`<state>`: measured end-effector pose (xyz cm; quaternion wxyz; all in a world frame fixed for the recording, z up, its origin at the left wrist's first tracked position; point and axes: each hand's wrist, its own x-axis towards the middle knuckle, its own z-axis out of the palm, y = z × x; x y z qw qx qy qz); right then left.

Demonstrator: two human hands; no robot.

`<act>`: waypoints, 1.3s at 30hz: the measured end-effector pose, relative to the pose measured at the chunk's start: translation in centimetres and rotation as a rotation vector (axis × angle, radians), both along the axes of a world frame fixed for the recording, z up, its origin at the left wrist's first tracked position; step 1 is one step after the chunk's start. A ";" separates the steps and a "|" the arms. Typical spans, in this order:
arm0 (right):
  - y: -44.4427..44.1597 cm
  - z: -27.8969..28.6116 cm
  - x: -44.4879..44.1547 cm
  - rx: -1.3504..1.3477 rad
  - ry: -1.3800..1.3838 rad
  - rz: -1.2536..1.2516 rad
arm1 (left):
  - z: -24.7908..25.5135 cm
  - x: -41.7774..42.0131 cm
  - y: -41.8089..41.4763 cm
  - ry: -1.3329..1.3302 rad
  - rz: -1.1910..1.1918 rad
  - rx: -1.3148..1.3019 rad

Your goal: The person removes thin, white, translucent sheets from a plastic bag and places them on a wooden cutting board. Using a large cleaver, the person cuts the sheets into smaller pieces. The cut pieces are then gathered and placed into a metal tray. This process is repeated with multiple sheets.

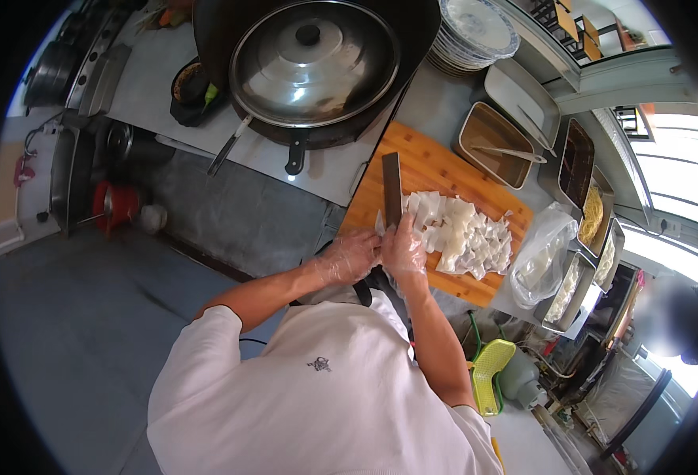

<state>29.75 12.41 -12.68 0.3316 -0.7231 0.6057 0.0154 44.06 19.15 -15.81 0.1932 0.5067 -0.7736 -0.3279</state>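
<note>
My right hand [405,248], in a thin clear plastic glove, grips a cleaver [392,187] whose dark blade points away from me over a wooden cutting board [361,196]. Close beside it, also gloved, my left hand [349,256] is at the board's near left edge, with its fingertips by the cleaver's lower end. A small translucent white piece [379,222] shows next to those fingertips; whether they hold it is hidden. To the right of the blade lies a pile of white, translucent cut pieces [462,234], like sheets of noodle or starch jelly.
A large wok [337,138] with a metal lid [319,71] stands beyond the board, handles [297,153] toward me. Right of the board are a metal tray with a spoon [497,145], a plastic bag [542,255] and a tray of yellow shreds [592,217]. Stacked plates [473,29] stand behind.
</note>
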 end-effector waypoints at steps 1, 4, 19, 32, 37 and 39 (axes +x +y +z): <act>-0.5 0.1 0.1 -0.022 -0.020 -0.017 | -0.4 -0.2 0.3 -0.009 0.007 0.006; -0.9 3.9 -1.8 -0.115 -0.126 -0.189 | -0.4 0.2 0.4 0.068 0.015 -0.111; -14.7 4.4 -9.8 -0.423 0.180 -0.252 | 4.8 -0.6 -3.2 -0.021 0.059 -0.082; -19.5 3.4 -13.7 -0.457 0.116 0.062 | 2.5 -2.0 -2.1 -0.014 0.150 -0.092; -18.2 3.9 -14.1 -0.703 0.042 -0.012 | 0.6 -1.9 -1.9 0.146 0.257 0.064; -15.5 5.4 -14.6 -0.781 -0.081 -0.161 | -0.4 -1.4 -1.4 0.257 0.445 0.135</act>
